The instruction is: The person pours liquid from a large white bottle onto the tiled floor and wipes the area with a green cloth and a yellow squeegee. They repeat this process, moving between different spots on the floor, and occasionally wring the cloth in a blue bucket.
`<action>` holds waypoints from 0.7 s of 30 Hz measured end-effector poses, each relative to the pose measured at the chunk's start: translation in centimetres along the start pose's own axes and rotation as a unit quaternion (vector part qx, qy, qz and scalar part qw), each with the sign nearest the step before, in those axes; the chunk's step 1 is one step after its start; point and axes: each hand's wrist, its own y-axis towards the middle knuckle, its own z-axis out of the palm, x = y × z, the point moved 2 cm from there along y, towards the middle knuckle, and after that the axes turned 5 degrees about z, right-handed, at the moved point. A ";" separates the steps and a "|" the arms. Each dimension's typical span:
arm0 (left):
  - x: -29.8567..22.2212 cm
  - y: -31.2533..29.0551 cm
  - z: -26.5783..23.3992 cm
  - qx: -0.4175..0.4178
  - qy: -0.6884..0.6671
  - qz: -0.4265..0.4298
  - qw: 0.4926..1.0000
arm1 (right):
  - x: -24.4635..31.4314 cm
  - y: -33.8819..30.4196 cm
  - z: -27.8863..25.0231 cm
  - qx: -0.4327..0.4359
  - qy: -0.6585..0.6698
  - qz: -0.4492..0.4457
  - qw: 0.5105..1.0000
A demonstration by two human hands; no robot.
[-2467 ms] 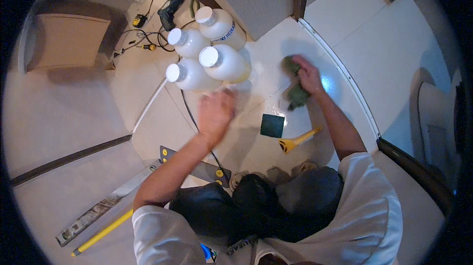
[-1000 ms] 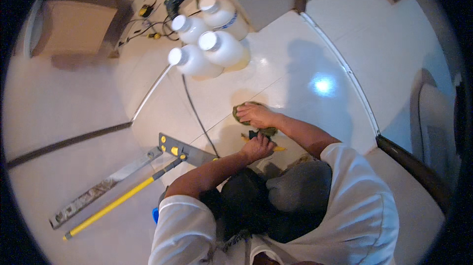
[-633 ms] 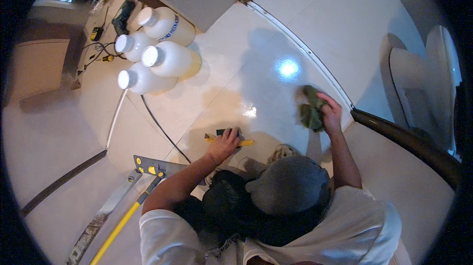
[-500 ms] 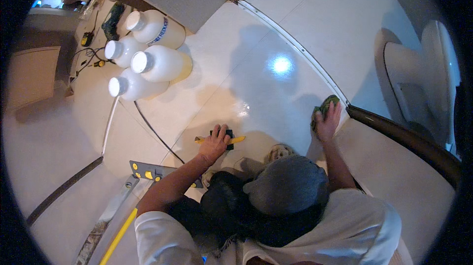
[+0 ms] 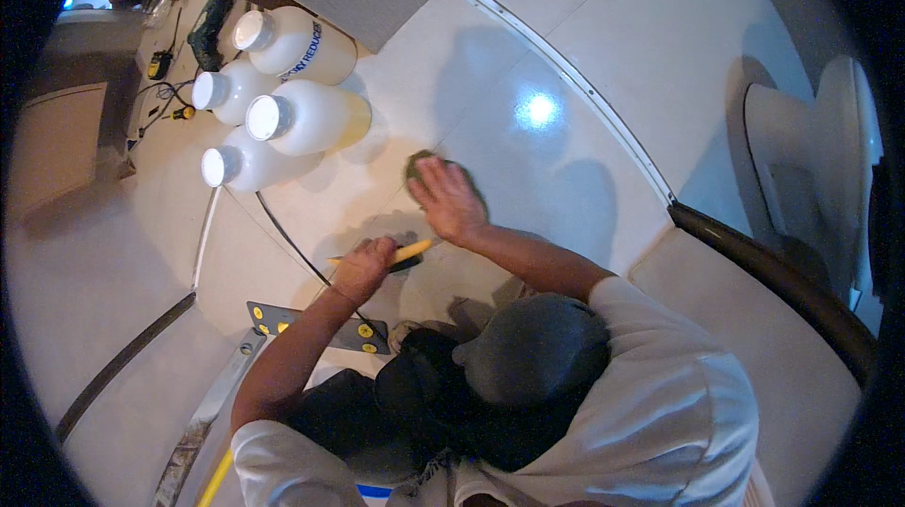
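My left hand [image 5: 366, 269] is closed around a slim yellow tool [image 5: 412, 251] just above the floor, in front of me. A dark, flat piece [image 5: 405, 265] shows beside the tool; whether it is part of it, I cannot tell. Farther forward and to the right, my right hand [image 5: 451, 204] presses a crumpled green cloth [image 5: 419, 166] onto the pale floor [image 5: 509, 196]. The fingers lie stretched over the cloth, hiding most of it, and only its edges show.
Several white bottles [image 5: 306, 119] with white caps cluster at the upper left. A metal strip [image 5: 584, 88] crosses the floor at the right, with a toilet [image 5: 801, 149] beyond. Near my left arm lie a dark plate with yellow discs [image 5: 311, 326] and a long metal level [image 5: 212, 413].
My right hand has swept left with the green cloth, from beside the metal strip to the middle of the floor. My left hand has shifted left with the yellow tool, which is now tilted.
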 end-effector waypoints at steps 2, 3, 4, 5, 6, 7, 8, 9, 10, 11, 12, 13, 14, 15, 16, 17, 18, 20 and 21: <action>1.3 -0.6 -2.4 -0.007 0.033 -0.053 0.998 | 0.6 2.0 1.0 -0.003 0.069 -0.071 0.995; 1.6 -0.7 -3.5 -0.011 0.049 -0.076 0.996 | 0.2 2.6 1.2 -0.003 0.117 -0.100 0.988; 1.8 -1.1 -4.9 -0.043 0.040 -0.098 0.993 | 0.2 3.0 1.3 -0.003 0.168 -0.130 0.977; 2.1 -1.6 -6.0 -0.074 0.027 -0.120 0.990 | -0.5 2.8 0.7 0.022 0.255 -0.071 0.964; 2.3 -1.9 -7.2 -0.105 0.015 -0.139 0.985 | -1.9 1.8 -0.3 0.046 0.339 -0.010 0.940; 2.5 -2.3 -8.4 -0.130 -0.011 -0.167 0.977 | -3.3 0.0 -2.1 -0.019 0.353 0.038 0.935; 2.5 -2.6 -9.5 -0.153 -0.040 -0.192 0.969 | -5.5 -2.4 -3.8 -0.082 0.386 0.104 0.913; 2.3 -2.7 -10.4 -0.175 -0.071 -0.217 0.958 | -7.6 -5.7 -5.6 -0.138 0.313 0.151 0.927; 1.6 -2.4 -11.6 -0.186 -0.099 -0.251 0.945 | -9.7 -9.1 -7.6 -0.189 0.240 0.206 0.930; 1.6 -2.8 -12.1 -0.219 -0.101 -0.220 0.945 | -11.5 -12.2 -9.6 -0.234 0.179 0.188 0.937; 1.3 -2.8 -12.4 -0.214 -0.103 -0.232 0.943 | -13.6 -15.6 -10.2 -0.202 0.043 0.270 0.941; 1.0 -2.7 -12.7 -0.206 -0.105 -0.241 0.943 | -14.3 -17.1 -11.0 -0.164 -0.092 0.348 0.919; 0.5 -2.7 -13.0 -0.208 -0.102 -0.236 0.944 | -14.7 -17.3 -10.5 -0.175 -0.126 0.366 0.905; 0.0 -2.8 -13.3 -0.210 -0.100 -0.232 0.945 | -15.2 -17.1 -9.8 -0.186 -0.158 0.383 0.891; -0.4 -2.8 -13.8 -0.213 -0.095 -0.226 0.946 | -15.6 -16.2 -9.4 -0.200 -0.190 0.399 0.875; -0.6 -3.2 -14.2 -0.216 -0.101 -0.236 0.942 | -16.1 -14.5 -9.1 -0.200 -0.193 0.415 0.867; -0.8 -3.7 -14.5 -0.219 -0.108 -0.248 0.938 | -16.8 -12.2 -9.0 -0.199 -0.196 0.429 0.859; -1.7 -4.2 -15.8 -0.231 -0.099 -0.279 0.927 | -18.1 -7.3 -9.1 -0.196 -0.207 0.404 0.869; -1.8 -5.0 -16.3 -0.247 -0.118 -0.295 0.916 | -17.6 -4.0 -9.2 -0.228 -0.202 0.350 0.886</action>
